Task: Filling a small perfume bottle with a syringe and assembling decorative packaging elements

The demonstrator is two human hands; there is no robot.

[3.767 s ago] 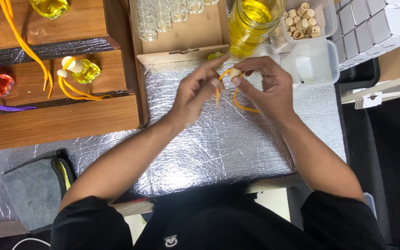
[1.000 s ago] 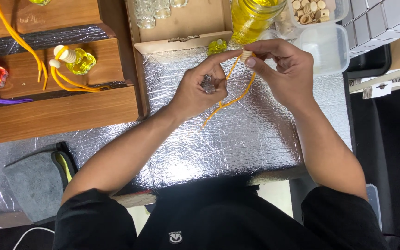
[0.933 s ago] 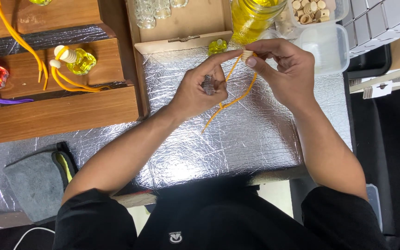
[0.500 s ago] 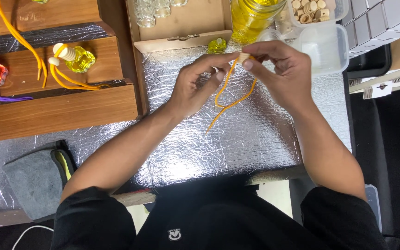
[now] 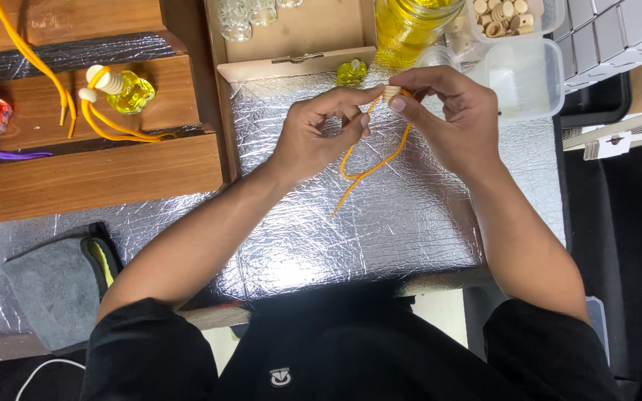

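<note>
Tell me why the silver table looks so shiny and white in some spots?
In the head view, the crinkled silver foil mirrors the overhead light, giving white glare patches near the front edge; both hands, left hand and right hand, and the orange cord look sharp, with only soft shadows under them.

Your work surface is a table covered in crinkled silver foil sheet [image 5: 410,223], which runs from the near left corner to the far edge by the boxes. On it, at your left, sits a stepped brown wooden stand [image 5: 91,178], and nearer you a grey felt pad with a yellow edge [image 5: 57,286]. Straight ahead, an open shallow cardboard box [image 5: 299,44] rests on the foil, with a small yellow-green glass bottle [image 5: 351,72] just in front of its lip. To the right stand a tall jar of yellow liquid [image 5: 410,30] and a clear plastic tub [image 5: 525,78], possibly empty, though glare makes that hard to tell.
</note>
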